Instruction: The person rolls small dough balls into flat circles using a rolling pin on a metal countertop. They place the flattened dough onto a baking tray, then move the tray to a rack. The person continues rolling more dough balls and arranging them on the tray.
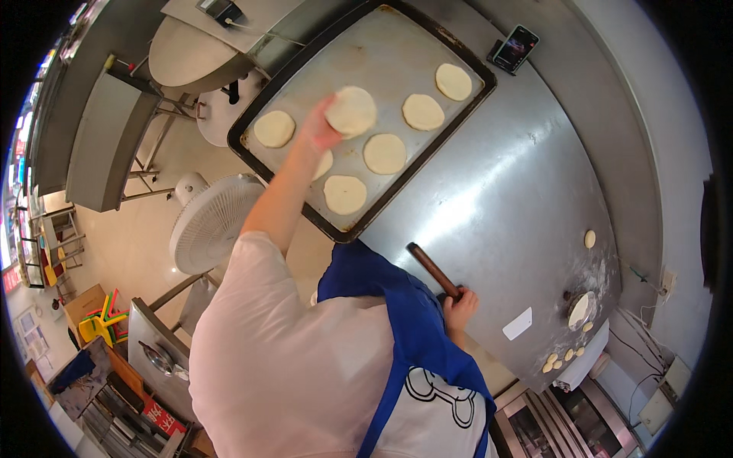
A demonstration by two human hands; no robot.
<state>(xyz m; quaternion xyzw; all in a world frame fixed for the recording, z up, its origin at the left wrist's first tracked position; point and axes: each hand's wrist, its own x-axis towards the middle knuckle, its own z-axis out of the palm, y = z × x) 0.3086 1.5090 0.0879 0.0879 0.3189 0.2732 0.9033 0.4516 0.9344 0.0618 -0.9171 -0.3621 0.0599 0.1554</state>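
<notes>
My left hand (323,125), slightly blurred, holds a round flat disc of dough (354,111) by its left edge, above a dark-rimmed metal baking tray (409,186). Several dough discs lie spread on the tray, among them one at the lower end (345,194), one near the middle (384,154) and one at the upper right (453,82). My forearm partly covers another disc. At the edge of the steel table (487,189), my right hand (460,309) grips the near end of a brown wooden rolling pin (433,270), which points towards the tray.
Small dough pieces (551,362) and a flour-dusted round item (581,310) lie at the table's right end. A white card-like object (517,323) is nearer. A phone (516,49) stands propped at the back. A white fan (216,223) stands left of my arm.
</notes>
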